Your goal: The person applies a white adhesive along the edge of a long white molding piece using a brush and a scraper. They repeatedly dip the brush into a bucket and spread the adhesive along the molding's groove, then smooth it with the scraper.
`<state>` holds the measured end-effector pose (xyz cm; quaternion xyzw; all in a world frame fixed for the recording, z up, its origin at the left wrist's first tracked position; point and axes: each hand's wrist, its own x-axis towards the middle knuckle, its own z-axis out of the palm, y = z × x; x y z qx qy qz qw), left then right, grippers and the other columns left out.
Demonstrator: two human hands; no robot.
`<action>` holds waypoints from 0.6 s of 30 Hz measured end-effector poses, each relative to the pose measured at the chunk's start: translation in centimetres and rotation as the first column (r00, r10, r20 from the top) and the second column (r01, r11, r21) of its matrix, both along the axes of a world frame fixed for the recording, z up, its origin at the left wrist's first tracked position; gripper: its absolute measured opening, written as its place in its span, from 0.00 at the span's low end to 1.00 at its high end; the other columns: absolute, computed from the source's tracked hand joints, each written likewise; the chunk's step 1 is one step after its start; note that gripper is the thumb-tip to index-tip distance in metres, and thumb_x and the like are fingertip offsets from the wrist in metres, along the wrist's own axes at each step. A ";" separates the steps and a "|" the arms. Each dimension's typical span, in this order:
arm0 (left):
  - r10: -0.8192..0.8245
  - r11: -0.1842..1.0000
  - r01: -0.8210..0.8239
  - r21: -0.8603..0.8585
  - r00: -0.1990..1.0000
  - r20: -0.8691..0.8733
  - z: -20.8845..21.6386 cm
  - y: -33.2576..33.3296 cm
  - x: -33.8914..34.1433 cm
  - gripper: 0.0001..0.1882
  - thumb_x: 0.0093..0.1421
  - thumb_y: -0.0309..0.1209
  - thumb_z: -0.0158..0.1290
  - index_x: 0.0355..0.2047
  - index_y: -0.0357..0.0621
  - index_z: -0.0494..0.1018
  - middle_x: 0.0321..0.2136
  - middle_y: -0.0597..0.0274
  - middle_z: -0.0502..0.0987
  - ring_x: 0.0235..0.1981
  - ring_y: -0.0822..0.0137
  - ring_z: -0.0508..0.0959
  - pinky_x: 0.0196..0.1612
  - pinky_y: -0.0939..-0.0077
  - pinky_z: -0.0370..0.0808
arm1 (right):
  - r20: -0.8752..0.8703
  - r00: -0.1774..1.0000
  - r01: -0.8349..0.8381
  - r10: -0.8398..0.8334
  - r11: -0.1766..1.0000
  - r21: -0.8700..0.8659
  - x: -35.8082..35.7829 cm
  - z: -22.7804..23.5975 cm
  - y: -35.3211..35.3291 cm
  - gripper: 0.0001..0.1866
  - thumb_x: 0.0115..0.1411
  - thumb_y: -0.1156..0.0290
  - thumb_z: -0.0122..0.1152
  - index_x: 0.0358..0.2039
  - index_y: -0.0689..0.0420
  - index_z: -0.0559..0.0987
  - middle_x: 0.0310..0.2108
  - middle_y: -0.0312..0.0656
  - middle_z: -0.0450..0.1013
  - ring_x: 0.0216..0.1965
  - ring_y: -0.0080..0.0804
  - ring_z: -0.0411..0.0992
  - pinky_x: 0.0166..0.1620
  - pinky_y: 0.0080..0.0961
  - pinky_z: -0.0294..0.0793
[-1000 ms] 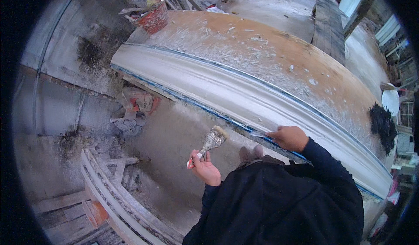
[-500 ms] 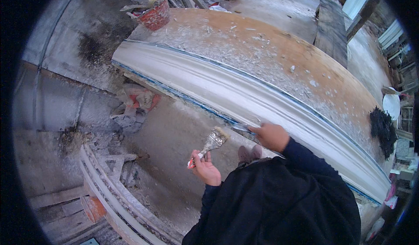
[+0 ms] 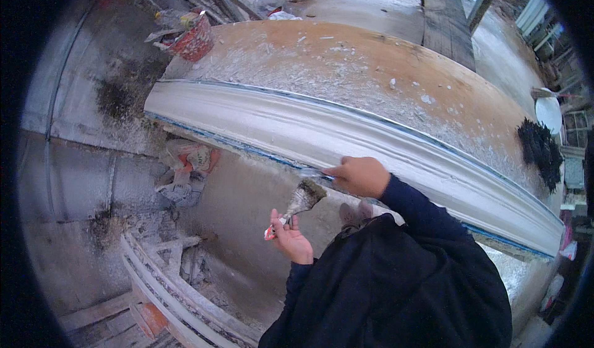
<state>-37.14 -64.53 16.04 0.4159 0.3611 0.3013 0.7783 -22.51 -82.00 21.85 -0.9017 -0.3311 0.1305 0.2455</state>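
A long, curved white plaster moulding [image 3: 266, 114] with blue edging lies across the bench. My right hand [image 3: 362, 176] grips a small flat metal scraper [image 3: 314, 174], its blade at the moulding's near blue edge. Lower and to the left, my left hand [image 3: 289, 239] holds a putty knife [image 3: 302, 200] by its red and white handle. This knife's wide, flared blade is crusted with residue and points up and right, apart from the moulding.
Plaster crumbs litter the brown curved board [image 3: 365, 54] behind the moulding. A red bucket [image 3: 195, 39] stands at its far left end, a dark tangled heap [image 3: 539, 153] at the right. Another curved moulding [image 3: 164, 286] lies lower left. My shoes [image 3: 356, 213] show below the bench edge.
My right hand and scraper have moved left and slightly up along the moulding's near edge. The putty knife in my left hand has turned a little. The whole view has shifted.
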 end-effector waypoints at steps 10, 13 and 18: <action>-0.017 1.000 0.017 -0.003 0.999 0.039 -0.1 1.7 0.5 0.24 0.62 0.41 0.48 0.52 0.38 0.63 0.47 0.57 0.64 0.47 0.65 0.68 0.48 0.67 0.68 | 0.005 0.990 0.135 -0.139 0.954 -0.269 -7.6 0.9 -11.2 0.16 0.54 0.61 0.55 0.45 0.36 0.77 0.24 0.43 0.69 0.25 0.42 0.72 0.26 0.39 0.70; -0.029 0.999 0.031 -0.039 0.999 0.034 -0.8 1.9 0.2 0.22 0.61 0.40 0.49 0.51 0.39 0.64 0.46 0.58 0.65 0.46 0.66 0.69 0.47 0.69 0.69 | 0.015 0.983 0.180 -0.185 0.928 -0.325 -8.9 0.9 -12.8 0.16 0.54 0.63 0.56 0.45 0.36 0.77 0.23 0.42 0.68 0.25 0.42 0.71 0.26 0.38 0.69; -0.051 0.995 0.056 -0.078 0.997 0.061 -2.0 1.7 -0.3 0.20 0.61 0.40 0.50 0.48 0.39 0.66 0.43 0.61 0.68 0.45 0.67 0.70 0.46 0.70 0.70 | 0.004 0.982 0.177 -0.186 0.926 -0.334 -8.9 1.0 -11.6 0.16 0.55 0.63 0.55 0.45 0.36 0.77 0.25 0.42 0.69 0.26 0.42 0.72 0.27 0.38 0.69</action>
